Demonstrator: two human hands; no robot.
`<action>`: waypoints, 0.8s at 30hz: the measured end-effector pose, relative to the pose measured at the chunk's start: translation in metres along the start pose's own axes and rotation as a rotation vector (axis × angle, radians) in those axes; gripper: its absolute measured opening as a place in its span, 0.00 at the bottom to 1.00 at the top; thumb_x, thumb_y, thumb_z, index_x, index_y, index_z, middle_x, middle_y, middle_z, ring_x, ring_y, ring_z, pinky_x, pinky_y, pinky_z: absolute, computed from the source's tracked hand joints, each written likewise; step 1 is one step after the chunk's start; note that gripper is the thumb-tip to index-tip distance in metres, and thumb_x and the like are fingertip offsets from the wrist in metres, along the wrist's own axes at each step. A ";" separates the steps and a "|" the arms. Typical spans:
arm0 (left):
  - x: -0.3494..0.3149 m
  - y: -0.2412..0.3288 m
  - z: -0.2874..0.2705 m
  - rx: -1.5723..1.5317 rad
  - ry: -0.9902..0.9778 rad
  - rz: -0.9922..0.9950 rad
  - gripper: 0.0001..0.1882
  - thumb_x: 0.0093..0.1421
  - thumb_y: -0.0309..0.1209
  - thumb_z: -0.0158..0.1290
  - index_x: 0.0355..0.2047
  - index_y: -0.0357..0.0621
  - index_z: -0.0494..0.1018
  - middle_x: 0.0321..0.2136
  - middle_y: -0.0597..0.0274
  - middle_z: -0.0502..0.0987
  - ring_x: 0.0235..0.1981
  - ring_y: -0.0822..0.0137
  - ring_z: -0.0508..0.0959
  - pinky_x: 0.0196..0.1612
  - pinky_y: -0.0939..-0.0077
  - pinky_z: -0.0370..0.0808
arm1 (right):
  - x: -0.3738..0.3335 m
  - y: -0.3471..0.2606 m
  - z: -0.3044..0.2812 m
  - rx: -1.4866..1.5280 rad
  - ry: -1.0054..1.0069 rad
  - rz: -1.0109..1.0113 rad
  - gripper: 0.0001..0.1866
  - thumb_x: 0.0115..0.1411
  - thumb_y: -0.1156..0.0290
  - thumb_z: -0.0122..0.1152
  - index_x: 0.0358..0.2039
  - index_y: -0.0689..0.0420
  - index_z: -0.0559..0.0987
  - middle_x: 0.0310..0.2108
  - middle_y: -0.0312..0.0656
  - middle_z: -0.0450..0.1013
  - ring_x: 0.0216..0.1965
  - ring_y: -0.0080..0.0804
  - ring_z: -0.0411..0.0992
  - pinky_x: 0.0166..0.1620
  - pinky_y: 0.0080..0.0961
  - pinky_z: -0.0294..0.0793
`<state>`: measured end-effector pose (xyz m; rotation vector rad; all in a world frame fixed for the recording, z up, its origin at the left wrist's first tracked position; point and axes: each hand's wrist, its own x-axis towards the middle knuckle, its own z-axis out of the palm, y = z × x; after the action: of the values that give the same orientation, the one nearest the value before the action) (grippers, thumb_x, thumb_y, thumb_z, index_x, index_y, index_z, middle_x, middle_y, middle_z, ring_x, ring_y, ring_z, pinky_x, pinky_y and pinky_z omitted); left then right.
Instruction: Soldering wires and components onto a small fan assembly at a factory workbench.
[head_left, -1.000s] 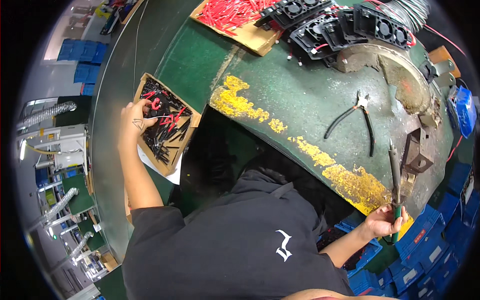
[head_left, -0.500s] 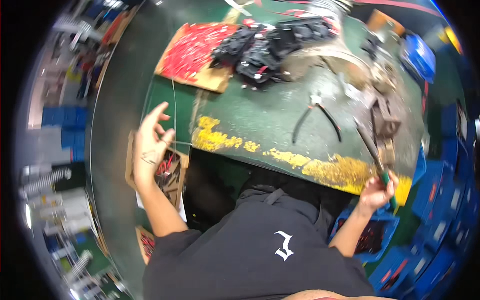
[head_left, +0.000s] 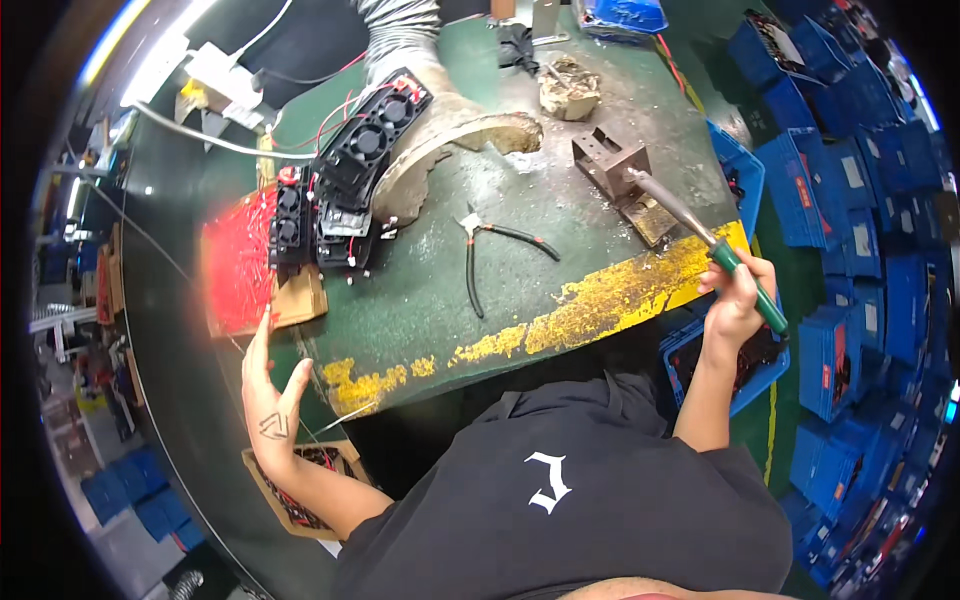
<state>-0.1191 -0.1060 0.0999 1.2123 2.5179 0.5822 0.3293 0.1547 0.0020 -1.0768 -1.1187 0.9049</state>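
My right hand [head_left: 738,315] grips the green handle of a soldering iron [head_left: 750,285] at the bench's right front corner. The iron's metal shaft points up and left, its tip at a rusty metal iron stand [head_left: 612,165]. At the left side, my left hand [head_left: 266,405] is open, fingers stretched upward and thumb apart. Its fingertips are near a pile of red wires [head_left: 240,265] on cardboard. A thin silvery wire [head_left: 345,418] runs between the bench corner and the area beside this hand. Black-handled pliers [head_left: 474,270] lie with jaws pointing away on the green bench [head_left: 420,310].
Black fan units [head_left: 350,155] with red leads are heaped beside the red wires. A grey flexible duct [head_left: 400,35] ends in a broken-edged hood [head_left: 465,135]. A blue bin [head_left: 770,375] sits below my right hand, a cardboard box [head_left: 355,462] below the left. Blue bins [head_left: 870,250] line the right.
The view has turned, so the bench appears swung left. My left hand's curled fingers have straightened. The soldering iron, still in my right hand, now has its tip against or near the stand.
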 end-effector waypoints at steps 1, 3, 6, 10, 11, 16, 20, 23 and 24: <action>0.004 0.002 -0.005 -0.016 -0.001 0.043 0.39 0.54 0.35 0.61 0.66 0.47 0.61 0.59 0.54 0.70 0.59 0.56 0.69 0.58 0.62 0.67 | -0.001 -0.003 0.004 0.028 -0.012 -0.001 0.12 0.60 0.69 0.52 0.40 0.66 0.73 0.26 0.51 0.76 0.20 0.34 0.75 0.22 0.24 0.76; 0.002 -0.002 -0.016 -0.060 -0.019 0.033 0.39 0.54 0.34 0.61 0.66 0.47 0.61 0.59 0.55 0.70 0.60 0.57 0.68 0.58 0.62 0.67 | 0.001 -0.007 0.013 -0.013 -0.049 0.000 0.12 0.61 0.70 0.53 0.40 0.66 0.73 0.26 0.51 0.76 0.20 0.33 0.75 0.22 0.24 0.75; 0.012 -0.014 -0.018 -0.101 0.013 0.037 0.35 0.59 0.33 0.58 0.66 0.47 0.61 0.56 0.51 0.73 0.57 0.60 0.72 0.53 0.68 0.68 | 0.008 -0.018 0.020 -0.051 -0.094 -0.042 0.11 0.61 0.72 0.52 0.39 0.66 0.74 0.26 0.50 0.75 0.20 0.32 0.75 0.24 0.23 0.75; 0.017 -0.020 -0.024 0.016 0.042 -0.003 0.32 0.60 0.28 0.56 0.65 0.46 0.62 0.53 0.50 0.75 0.54 0.61 0.74 0.50 0.71 0.70 | 0.024 -0.034 0.034 -0.076 -0.178 -0.007 0.11 0.61 0.71 0.55 0.37 0.67 0.76 0.26 0.48 0.76 0.22 0.29 0.75 0.24 0.21 0.75; 0.019 -0.019 -0.025 0.017 0.042 0.001 0.32 0.60 0.28 0.56 0.65 0.46 0.62 0.53 0.50 0.75 0.54 0.61 0.74 0.50 0.71 0.70 | 0.025 -0.034 0.037 -0.075 -0.173 -0.009 0.11 0.61 0.71 0.55 0.37 0.67 0.76 0.26 0.48 0.76 0.22 0.29 0.75 0.24 0.21 0.75; 0.028 -0.017 -0.024 -0.115 0.077 -0.042 0.30 0.59 0.28 0.56 0.63 0.42 0.65 0.50 0.48 0.77 0.51 0.59 0.76 0.50 0.68 0.72 | 0.023 -0.029 0.053 -0.161 -0.198 -0.034 0.12 0.61 0.70 0.56 0.38 0.67 0.76 0.27 0.47 0.76 0.22 0.26 0.75 0.25 0.20 0.74; 0.042 -0.017 -0.020 -0.153 0.096 -0.010 0.27 0.61 0.26 0.55 0.62 0.40 0.66 0.48 0.50 0.78 0.46 0.62 0.78 0.48 0.70 0.73 | 0.025 -0.011 0.072 -0.109 -0.216 0.025 0.10 0.62 0.72 0.57 0.39 0.67 0.76 0.27 0.46 0.76 0.23 0.26 0.75 0.26 0.19 0.75; 0.053 -0.018 -0.020 -0.191 0.109 0.034 0.24 0.62 0.24 0.53 0.60 0.40 0.69 0.46 0.52 0.79 0.41 0.66 0.79 0.45 0.73 0.75 | 0.017 0.010 0.073 -0.072 -0.208 0.030 0.10 0.63 0.72 0.58 0.42 0.65 0.75 0.29 0.45 0.76 0.25 0.26 0.76 0.27 0.19 0.76; 0.059 -0.019 -0.020 -0.182 0.135 0.003 0.22 0.64 0.26 0.53 0.59 0.40 0.69 0.45 0.54 0.79 0.42 0.68 0.78 0.46 0.75 0.74 | 0.015 0.013 0.074 -0.044 -0.183 0.015 0.11 0.63 0.72 0.58 0.42 0.65 0.74 0.29 0.45 0.76 0.25 0.26 0.76 0.27 0.19 0.76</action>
<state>-0.1764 -0.0747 0.1034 1.1456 2.5058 0.9011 0.2603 0.1872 -0.0007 -1.0548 -1.2880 1.0100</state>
